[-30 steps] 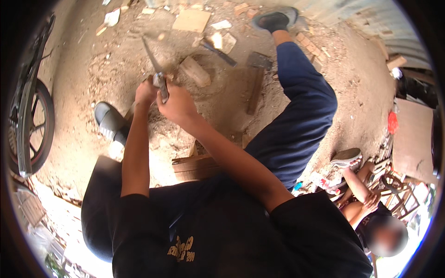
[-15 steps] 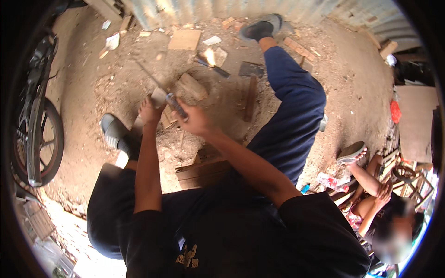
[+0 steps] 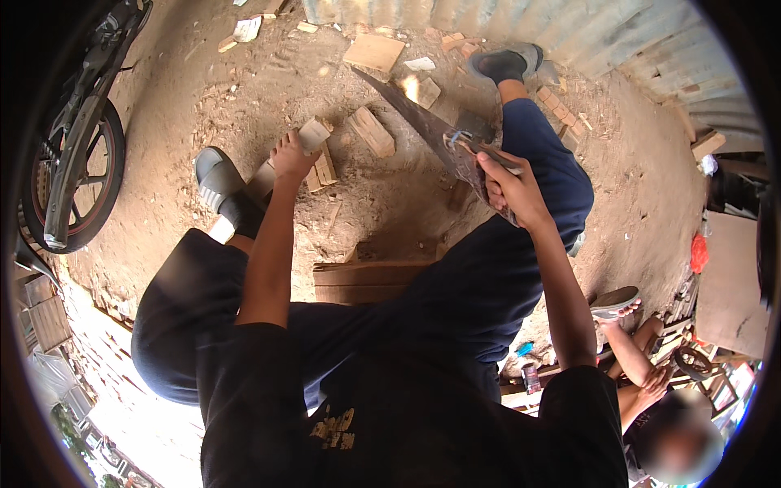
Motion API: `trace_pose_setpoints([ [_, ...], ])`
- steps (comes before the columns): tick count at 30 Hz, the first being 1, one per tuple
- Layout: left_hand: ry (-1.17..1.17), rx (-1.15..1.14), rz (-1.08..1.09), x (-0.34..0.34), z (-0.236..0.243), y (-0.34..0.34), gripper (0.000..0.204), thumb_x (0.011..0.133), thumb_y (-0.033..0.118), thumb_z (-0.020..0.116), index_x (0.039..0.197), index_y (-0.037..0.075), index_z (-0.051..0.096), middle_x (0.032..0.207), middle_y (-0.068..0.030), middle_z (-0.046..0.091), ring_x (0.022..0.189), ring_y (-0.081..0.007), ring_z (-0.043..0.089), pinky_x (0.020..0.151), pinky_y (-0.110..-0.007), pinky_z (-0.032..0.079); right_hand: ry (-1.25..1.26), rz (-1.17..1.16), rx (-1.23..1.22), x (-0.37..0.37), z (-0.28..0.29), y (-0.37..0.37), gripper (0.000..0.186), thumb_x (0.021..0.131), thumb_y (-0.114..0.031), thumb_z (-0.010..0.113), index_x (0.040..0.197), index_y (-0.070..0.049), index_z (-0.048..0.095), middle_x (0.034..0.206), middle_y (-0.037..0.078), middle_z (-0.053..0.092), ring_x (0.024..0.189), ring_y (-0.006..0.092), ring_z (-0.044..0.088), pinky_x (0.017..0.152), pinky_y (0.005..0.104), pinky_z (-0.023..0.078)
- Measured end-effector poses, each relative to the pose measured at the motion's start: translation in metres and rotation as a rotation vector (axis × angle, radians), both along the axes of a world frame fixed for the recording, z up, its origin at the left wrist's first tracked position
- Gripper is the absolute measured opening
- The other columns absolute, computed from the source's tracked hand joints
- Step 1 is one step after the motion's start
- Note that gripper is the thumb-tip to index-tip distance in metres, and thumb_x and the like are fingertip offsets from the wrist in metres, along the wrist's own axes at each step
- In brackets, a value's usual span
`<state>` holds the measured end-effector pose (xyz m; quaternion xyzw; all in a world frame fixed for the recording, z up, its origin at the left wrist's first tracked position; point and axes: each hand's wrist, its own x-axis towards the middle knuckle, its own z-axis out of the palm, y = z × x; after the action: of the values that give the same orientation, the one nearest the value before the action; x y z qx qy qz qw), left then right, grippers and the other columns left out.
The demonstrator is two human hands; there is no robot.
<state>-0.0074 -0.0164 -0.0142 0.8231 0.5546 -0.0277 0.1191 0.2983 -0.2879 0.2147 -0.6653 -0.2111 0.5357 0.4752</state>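
Observation:
My right hand (image 3: 516,189) is wrapped around the handle of a handsaw (image 3: 415,118). The saw's broad dark blade shows its flat side and slants up and left over the dirt, apart from the wood. On the left, my left hand (image 3: 290,157) grips a pale piece of wood (image 3: 312,133) near its far end. The rest of that piece runs back under my left forearm beside my sandalled foot (image 3: 220,179). Small wood offcuts (image 3: 324,168) lie just right of the left hand. A chunky wood block (image 3: 372,132) rests farther right, between that hand and the blade.
A wooden plank seat or box (image 3: 370,281) is between my legs. A motorcycle wheel (image 3: 81,175) stands at left, and corrugated metal sheeting (image 3: 569,41) closes the far side. Bricks (image 3: 561,110) lie beyond my right knee. Another person (image 3: 643,374) sits at lower right.
My right hand has carried the saw rightward, away from the held wood, and its blade has turned from edge-on to flat. My left hand still grips the wood. The whole view has shifted.

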Motion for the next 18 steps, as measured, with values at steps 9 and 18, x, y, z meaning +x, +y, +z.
trace_pose_setpoints([
  [9,0.015,0.046,-0.018,-0.001,-0.007,0.001,0.084,0.074,0.054,0.076,0.131,0.003,0.041,0.129,-0.0186,0.052,0.125,-0.0356,0.048,0.102,-0.053,0.038,0.113,-0.308,0.01,0.002,-0.048,-0.01,0.029,0.096,-0.032,0.065,0.096,-0.003,0.061,0.057,-0.004,0.039,0.043,0.0054,0.034,0.041,0.0237,0.03],
  [18,0.048,0.052,-0.016,-0.002,-0.013,0.007,0.087,0.077,0.058,0.072,0.133,0.002,0.038,0.131,-0.0191,0.051,0.125,-0.0366,0.048,0.101,-0.054,0.038,0.104,-0.305,0.0,0.008,-0.055,-0.004,0.028,0.097,-0.033,0.063,0.093,-0.005,0.06,0.057,-0.004,0.039,0.042,0.0059,0.035,0.041,0.0236,0.031],
])
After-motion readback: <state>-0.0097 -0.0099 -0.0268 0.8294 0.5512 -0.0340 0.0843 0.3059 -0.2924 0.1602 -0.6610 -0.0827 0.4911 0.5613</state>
